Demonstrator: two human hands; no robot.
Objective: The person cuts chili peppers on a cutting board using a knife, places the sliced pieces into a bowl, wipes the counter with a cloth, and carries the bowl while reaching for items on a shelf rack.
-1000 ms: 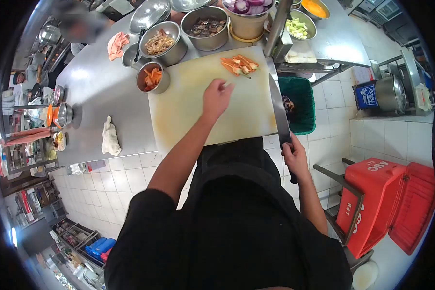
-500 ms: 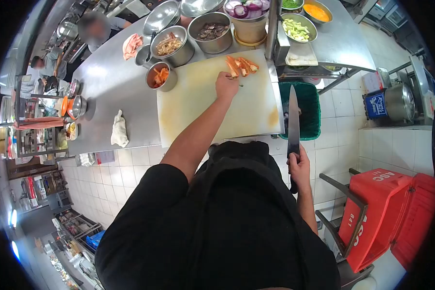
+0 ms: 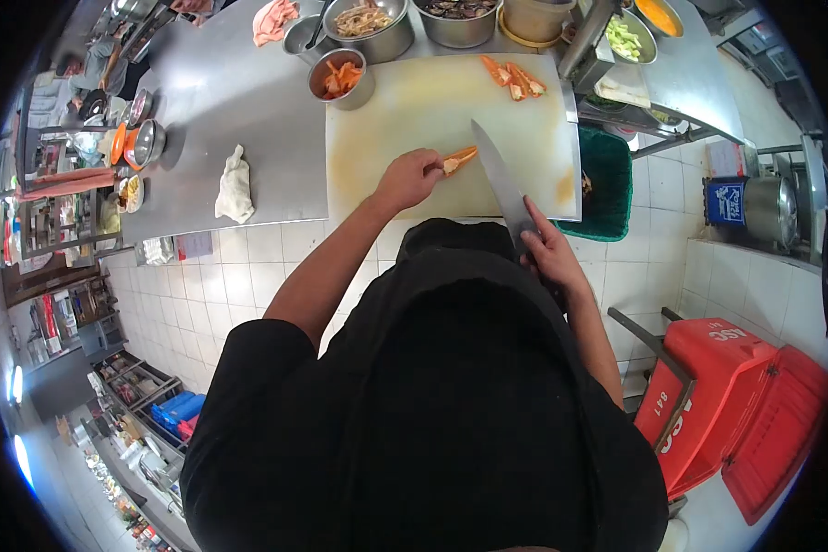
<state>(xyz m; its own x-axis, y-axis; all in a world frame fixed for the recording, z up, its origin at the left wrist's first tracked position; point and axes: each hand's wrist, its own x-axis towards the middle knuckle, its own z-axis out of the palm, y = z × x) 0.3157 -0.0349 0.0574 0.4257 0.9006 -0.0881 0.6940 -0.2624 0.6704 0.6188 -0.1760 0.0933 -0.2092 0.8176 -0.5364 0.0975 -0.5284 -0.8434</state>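
My left hand (image 3: 411,178) pinches the near end of an orange pepper piece (image 3: 460,160) that lies on the white cutting board (image 3: 377,120). In my right hand (image 3: 550,244) is the handle of a large kitchen knife (image 3: 501,175). Its blade slants up and left over the board, with the tip just right of the pepper piece and apart from it. More orange pepper pieces (image 3: 515,78) lie at the board's far right corner. A small metal pot (image 3: 363,92) holding cut orange pieces stands at the board's far left corner.
Metal pots with sliced food (image 3: 377,41) line the back of the steel table (image 3: 276,110). A crumpled white cloth (image 3: 235,184) lies left of the board. A green bin (image 3: 607,216) stands below the board's right edge, and a red lidded bin (image 3: 718,386) sits lower right.
My left hand has drawn a pepper piece from the far group toward me. The knife has swung in from the right and now reaches over the board. The view has shifted.
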